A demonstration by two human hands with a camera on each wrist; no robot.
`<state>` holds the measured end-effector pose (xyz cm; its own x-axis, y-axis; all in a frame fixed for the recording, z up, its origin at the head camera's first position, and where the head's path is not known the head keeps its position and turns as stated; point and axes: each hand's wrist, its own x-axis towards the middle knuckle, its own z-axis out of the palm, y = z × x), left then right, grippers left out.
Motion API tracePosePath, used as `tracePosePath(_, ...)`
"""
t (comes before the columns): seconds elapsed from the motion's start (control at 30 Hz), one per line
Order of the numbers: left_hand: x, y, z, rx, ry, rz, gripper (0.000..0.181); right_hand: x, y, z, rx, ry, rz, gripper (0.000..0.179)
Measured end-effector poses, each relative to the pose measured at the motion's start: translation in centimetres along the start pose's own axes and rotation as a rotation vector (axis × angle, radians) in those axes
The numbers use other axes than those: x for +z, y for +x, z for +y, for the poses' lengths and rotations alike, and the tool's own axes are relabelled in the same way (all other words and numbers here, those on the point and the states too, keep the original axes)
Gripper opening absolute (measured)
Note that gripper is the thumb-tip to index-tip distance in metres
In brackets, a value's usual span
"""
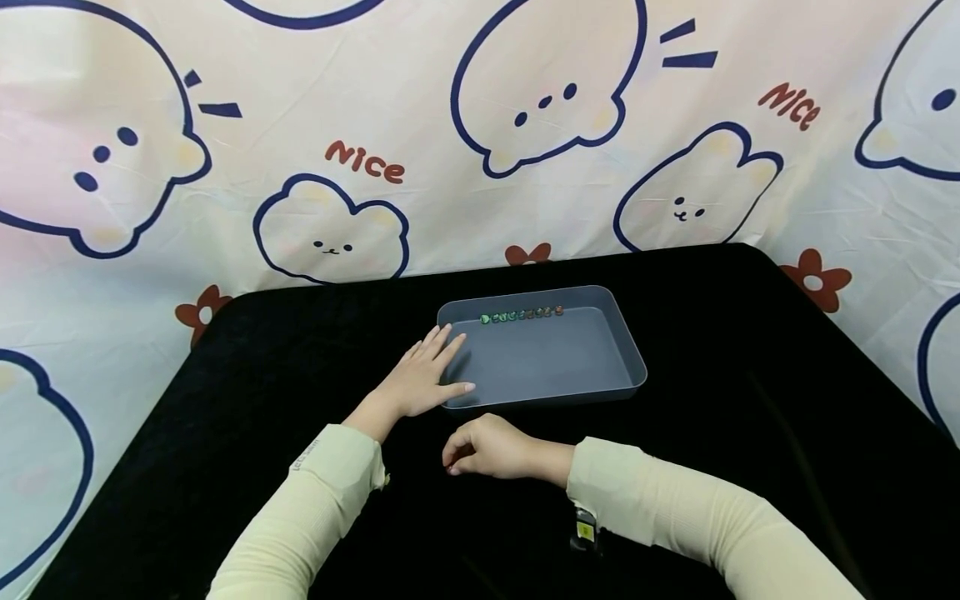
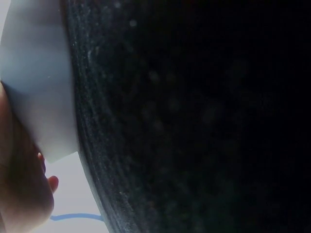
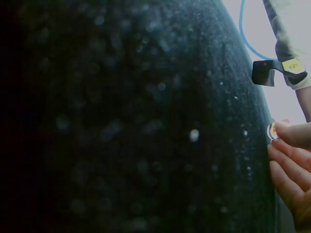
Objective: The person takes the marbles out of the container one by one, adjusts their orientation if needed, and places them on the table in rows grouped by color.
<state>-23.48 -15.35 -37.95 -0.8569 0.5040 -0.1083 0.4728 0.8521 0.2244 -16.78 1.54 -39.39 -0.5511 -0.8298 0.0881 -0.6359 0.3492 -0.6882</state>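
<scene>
A grey rectangular tray (image 1: 540, 354) lies on the black table, with a row of small shiny glass marbles (image 1: 513, 316), green to orange-brown, along its far side. My left hand (image 1: 422, 375) rests at the tray's left rim, fingers straight and spread; the left wrist view shows part of this hand (image 2: 22, 189) against the tray wall (image 2: 43, 82). In front of the tray, over the cloth, my right hand (image 1: 495, 447) pinches a small reddish glass marble (image 3: 272, 131) between thumb and fingertips. Fingers hide most of that marble in the head view.
Black cloth (image 1: 712, 400) covers the table around the tray. A printed curtain (image 1: 442, 217) with cartoon figures hangs behind the far edge. A wrist camera (image 1: 585, 530) sits under the right sleeve, close to the cloth.
</scene>
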Motion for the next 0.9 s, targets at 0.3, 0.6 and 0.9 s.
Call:
tracePosePath(0.3,-0.03,0.05,-0.02,0.002,0.001,0.002,0.081,-0.05,0.01,-0.10,-0.009,-0.026,-0.002,0.008)
tracePosePath(0.6,-0.08,-0.07,0.05,-0.007,0.000,-0.009,0.080,0.02,-0.11,-0.04,0.015,0.042,0.000,0.010)
tracePosePath(0.9,-0.01,0.09,-0.04,-0.004,-0.007,-0.004,0.081,-0.02,-0.59,-0.01,0.029,0.108,0.001,0.015)
